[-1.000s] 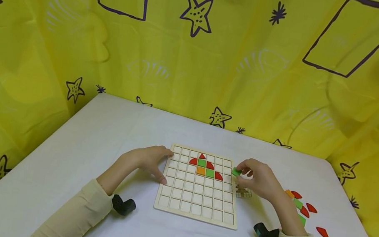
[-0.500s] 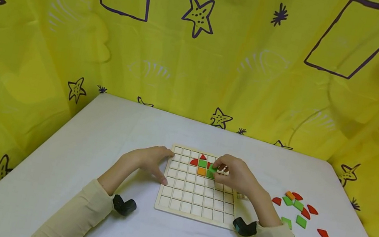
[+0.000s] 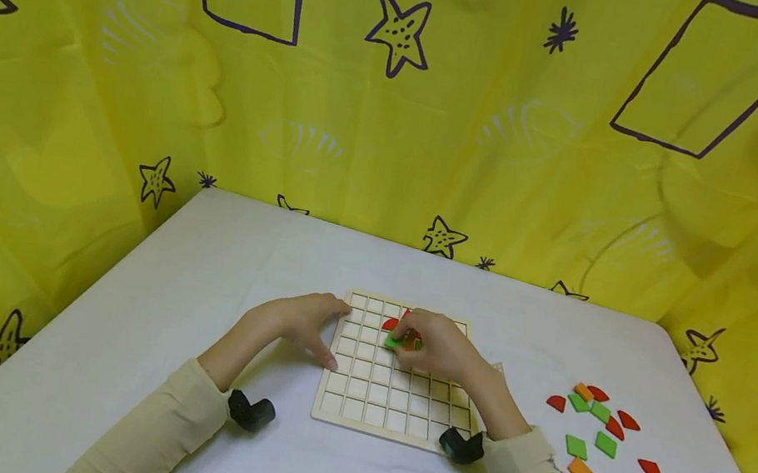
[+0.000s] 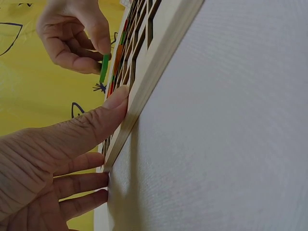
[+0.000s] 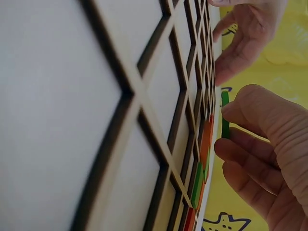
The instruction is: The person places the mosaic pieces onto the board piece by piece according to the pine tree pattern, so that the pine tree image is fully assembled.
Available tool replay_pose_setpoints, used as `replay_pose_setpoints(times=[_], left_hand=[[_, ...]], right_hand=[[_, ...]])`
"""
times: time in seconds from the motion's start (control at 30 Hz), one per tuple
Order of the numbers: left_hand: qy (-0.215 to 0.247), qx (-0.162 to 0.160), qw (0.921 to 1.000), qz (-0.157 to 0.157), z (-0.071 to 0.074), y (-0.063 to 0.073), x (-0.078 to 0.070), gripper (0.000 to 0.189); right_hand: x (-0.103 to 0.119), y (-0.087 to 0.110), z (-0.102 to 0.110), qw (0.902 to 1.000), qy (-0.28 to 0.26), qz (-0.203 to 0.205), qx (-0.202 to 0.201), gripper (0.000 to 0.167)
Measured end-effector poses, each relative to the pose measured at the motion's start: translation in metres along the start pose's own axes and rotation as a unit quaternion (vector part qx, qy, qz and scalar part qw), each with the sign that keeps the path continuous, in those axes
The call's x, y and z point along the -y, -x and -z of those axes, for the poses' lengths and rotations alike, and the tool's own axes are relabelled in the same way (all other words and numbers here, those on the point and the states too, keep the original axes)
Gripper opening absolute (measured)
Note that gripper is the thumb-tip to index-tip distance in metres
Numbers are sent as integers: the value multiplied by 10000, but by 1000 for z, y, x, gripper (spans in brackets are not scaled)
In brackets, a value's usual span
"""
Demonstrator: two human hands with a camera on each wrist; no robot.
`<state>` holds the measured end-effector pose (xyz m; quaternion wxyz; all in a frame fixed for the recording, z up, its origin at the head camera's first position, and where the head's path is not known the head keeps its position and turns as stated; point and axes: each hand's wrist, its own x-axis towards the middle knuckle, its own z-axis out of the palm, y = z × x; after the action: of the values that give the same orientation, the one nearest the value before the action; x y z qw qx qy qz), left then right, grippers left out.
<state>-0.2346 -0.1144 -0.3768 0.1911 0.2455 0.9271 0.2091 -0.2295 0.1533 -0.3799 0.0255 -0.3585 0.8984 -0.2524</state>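
A wooden grid board (image 3: 378,433) lies on the table, with a cluster of coloured tiles set in its upper cells. My left hand (image 3: 303,319) rests at the board's left edge, its thumb (image 4: 117,97) against the frame and its other fingers extended beside it. Between thumb and fingers my right hand (image 3: 442,346) pinches a thin green square tile (image 5: 225,114), held just over the upper grid. A red curved-edge tile (image 3: 390,324) shows left of the right hand. That hand covers most of the other set tiles; an orange tile (image 5: 206,139) appears among them in the right wrist view.
Loose pieces are scattered to the right: a red piece (image 3: 651,470), a green tile (image 3: 606,444), an orange tile (image 3: 579,472) and several more. A small card (image 3: 498,367) sits beside the board, mostly behind the right arm. Yellow patterned cloth (image 3: 380,144) hangs behind the table.
My right hand has carried the green tile leftward from the board's right edge to over its upper middle. My left hand stays at the left edge.
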Motion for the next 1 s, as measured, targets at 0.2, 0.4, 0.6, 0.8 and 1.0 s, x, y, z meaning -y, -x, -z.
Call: replay_pose_setpoints(times=[0.2,0.4,0.6,0.8,1.0], left_hand=[[11,-21,10000,-49,0,-1,0,93],[4,-11,10000,-30,2,0,-1,94],[8,8,10000,-20,1,-1,-2,94],[-56,23,10000,-24,1,-1,-2,94],[-49,23,10000,20,-1,-2,-2,94]], right_hand=[[1,-5,-4,9999,62,143,55,13],[1,-9,-7,9995,238,187,51,14],[4,-9,-6,9993,333,-14,147,12],[3,-5,-5,9991,389,-41,129,10],[3,-1,-2,9985,483,86,229,11]])
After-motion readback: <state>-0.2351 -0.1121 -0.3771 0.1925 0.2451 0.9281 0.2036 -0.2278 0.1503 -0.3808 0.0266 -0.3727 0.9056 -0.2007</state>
